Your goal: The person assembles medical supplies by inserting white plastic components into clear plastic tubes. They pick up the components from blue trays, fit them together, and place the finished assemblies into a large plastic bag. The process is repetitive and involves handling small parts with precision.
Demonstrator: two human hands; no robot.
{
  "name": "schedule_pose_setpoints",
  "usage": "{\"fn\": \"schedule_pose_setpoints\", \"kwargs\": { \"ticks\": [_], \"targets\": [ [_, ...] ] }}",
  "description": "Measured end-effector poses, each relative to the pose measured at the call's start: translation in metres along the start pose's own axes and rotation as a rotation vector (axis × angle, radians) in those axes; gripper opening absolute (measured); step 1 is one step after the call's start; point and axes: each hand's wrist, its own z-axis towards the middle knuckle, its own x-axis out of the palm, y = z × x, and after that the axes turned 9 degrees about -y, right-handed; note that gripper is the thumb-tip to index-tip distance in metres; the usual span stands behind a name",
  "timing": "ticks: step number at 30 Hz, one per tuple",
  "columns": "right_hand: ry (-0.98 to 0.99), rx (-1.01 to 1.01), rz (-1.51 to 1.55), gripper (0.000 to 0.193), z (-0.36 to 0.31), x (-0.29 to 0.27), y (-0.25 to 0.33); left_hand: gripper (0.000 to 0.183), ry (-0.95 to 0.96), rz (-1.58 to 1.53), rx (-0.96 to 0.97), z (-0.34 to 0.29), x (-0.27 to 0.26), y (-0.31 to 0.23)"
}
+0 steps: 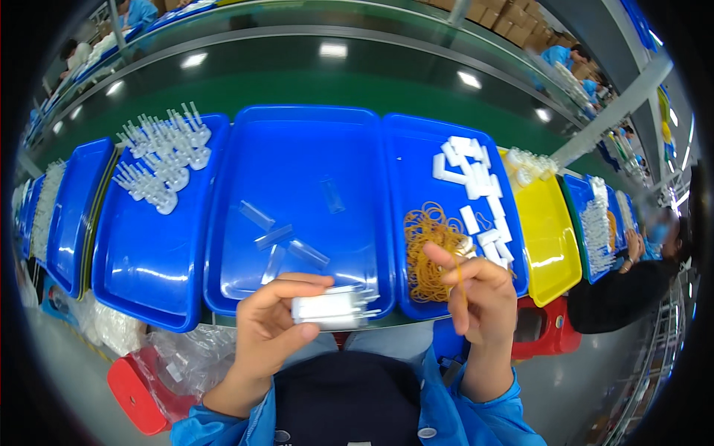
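Observation:
Near the front edge of the middle blue tray (297,119), my left hand (271,316) is closed round a small bundle of white and clear plastic pieces (331,306). Thin clear stems stick out of the bundle's right end. My right hand (480,293) is raised over the right-hand blue tray (401,149), with a yellowish rubber band (462,286) looped on its fingers. Just behind that hand lies a tangled heap of rubber bands (428,241). White rectangular pieces (476,178) are scattered along the same tray. Several clear plastic tubes (309,254) lie in the middle tray.
At left, a blue tray (141,275) holds clear stemmed parts (163,160). A yellow tray (550,253) stands at right. Beyond the trays runs a green conveyor surface (297,74). Red stools (137,394) stand below, beside clear plastic bags (197,360). A person in dark clothing (625,297) sits at far right.

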Motion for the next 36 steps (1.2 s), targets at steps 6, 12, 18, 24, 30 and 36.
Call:
{"fn": "schedule_pose_setpoints", "kwargs": {
  "ticks": [6, 12, 18, 24, 30, 36],
  "targets": [
    [0.227, -0.307, -0.767, 0.059, 0.006, 0.051, 0.002, 0.030, -0.035, 0.145, 0.067, -0.002, 0.005, 0.003],
    [0.341, -0.200, -0.868, 0.040, 0.017, 0.063, -0.007, 0.033, 0.064, -0.250, -0.078, -0.002, -0.005, 0.008],
    [0.819, -0.152, -0.098, 0.021, 0.014, 0.040, -0.008, 0.038, 0.101, -1.042, -0.374, -0.003, -0.029, 0.031],
    [0.299, 0.189, 0.792, 0.032, -0.015, 0.052, -0.047, 0.037, 0.204, -0.805, -0.057, -0.003, 0.001, 0.031],
    [0.346, -0.007, 0.035, 0.056, 0.002, 0.059, -0.016, 0.018, 0.084, 0.371, 0.626, 0.002, 0.000, -0.003],
    [0.131, -0.357, -0.443, 0.063, -0.006, 0.071, -0.023, 0.018, -0.019, 0.492, 0.720, 0.001, -0.002, 0.010]
  ]
}}
